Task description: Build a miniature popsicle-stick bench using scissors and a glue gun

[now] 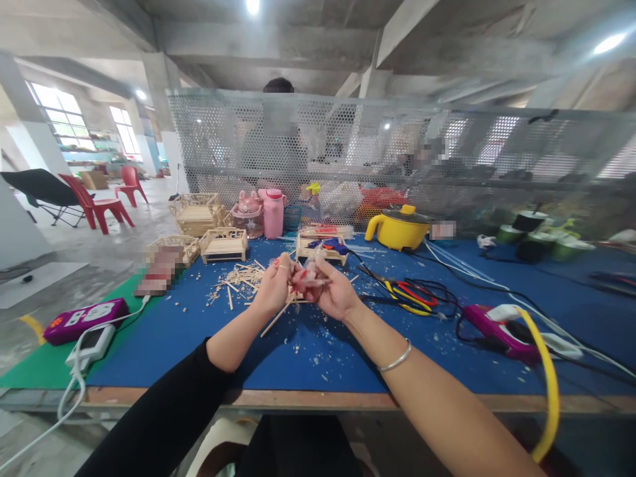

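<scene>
Sticks are what we work with here: our left hand [275, 286] closes around a thin wooden stick [276, 317] that slants down toward us, and our right hand [334, 290] pinches a small pale piece [309, 277] between the fingertips, just touching the left. The piece is blurred, so we cannot tell quite what it is. Both hands hover above the middle of the blue counter [318, 358], over scattered chips and a loose heap of cut sticks [243, 275] just to the left.

To do this well, we judge that the two hands should stay close and braced against each other, as they are, so the stick's end meets the piece squarely; a firm hold near the joint should keep so thin a stick from bending or snapping.

Farther off stand small stick-built frames [223, 244] and another frame [320, 248] beyond the hands, with a pink bottle [273, 212] behind. To the right lie red and yellow cutters [411, 295], tangled cables, a yellow pot [397, 228] and a purple power strip [499, 331]. At the near left sits a second power strip [84, 320]. Behind the mesh screen [397, 146] other people sit.
</scene>
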`<state>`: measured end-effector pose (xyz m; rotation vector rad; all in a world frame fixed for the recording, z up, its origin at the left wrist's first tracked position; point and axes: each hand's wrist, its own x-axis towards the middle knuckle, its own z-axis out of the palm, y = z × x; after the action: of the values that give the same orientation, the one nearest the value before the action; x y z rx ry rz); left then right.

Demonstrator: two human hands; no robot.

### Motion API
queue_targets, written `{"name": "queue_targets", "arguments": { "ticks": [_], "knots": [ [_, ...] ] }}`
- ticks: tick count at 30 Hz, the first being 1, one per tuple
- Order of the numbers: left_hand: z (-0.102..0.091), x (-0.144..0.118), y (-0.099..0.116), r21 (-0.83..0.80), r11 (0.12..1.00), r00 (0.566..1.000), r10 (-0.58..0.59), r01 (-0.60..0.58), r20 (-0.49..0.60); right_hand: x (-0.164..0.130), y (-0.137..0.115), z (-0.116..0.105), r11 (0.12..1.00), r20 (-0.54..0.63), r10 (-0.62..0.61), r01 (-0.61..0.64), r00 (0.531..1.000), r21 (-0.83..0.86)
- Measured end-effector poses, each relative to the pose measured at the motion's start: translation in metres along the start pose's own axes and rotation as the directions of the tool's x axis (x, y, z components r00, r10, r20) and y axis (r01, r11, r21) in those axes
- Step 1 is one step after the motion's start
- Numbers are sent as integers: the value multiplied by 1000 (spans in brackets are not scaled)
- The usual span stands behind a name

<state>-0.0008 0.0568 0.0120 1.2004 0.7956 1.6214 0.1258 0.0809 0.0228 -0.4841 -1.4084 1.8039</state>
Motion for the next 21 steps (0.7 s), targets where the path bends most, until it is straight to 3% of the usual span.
{"name": "queue_targets", "arguments": {
  "ticks": [3, 7, 9, 12, 14, 17, 19, 21],
  "knots": [
    [2, -3, 2, 21, 998, 998, 65, -65, -5, -1, -2, 1, 990, 43, 7, -13, 999, 137],
    [5, -1, 6, -196, 979, 998, -55, 51, -14, -4, -3, 1, 982, 68, 11, -23, 998, 187],
    [5, 2, 8, -319, 946, 986, -110, 66, -124, -4, -4, -1, 972, 74, -1, -16, 997, 235],
    [3, 9, 12, -429, 903, 928, -144, -18, -343, -3, -6, -5, 958, 70, -26, 5, 997, 285],
    [0, 12, 13, -431, 900, 908, -123, -69, -402, -1, -7, -8, 957, 26, -23, 15, 999, 290],
    [-2, 12, 11, -366, 925, 933, -37, -103, -357, 0, -5, -7, 981, -41, -46, 53, 998, 187],
    [0, 7, 8, -285, 947, 952, 55, -145, -302, 0, 0, -2, 991, -34, -132, 132, 991, -4],
    [3, 0, 7, -190, 959, 957, 164, -212, -238, -1, 6, 5, 934, 11, -254, 248, 967, -257]
  ]
}}
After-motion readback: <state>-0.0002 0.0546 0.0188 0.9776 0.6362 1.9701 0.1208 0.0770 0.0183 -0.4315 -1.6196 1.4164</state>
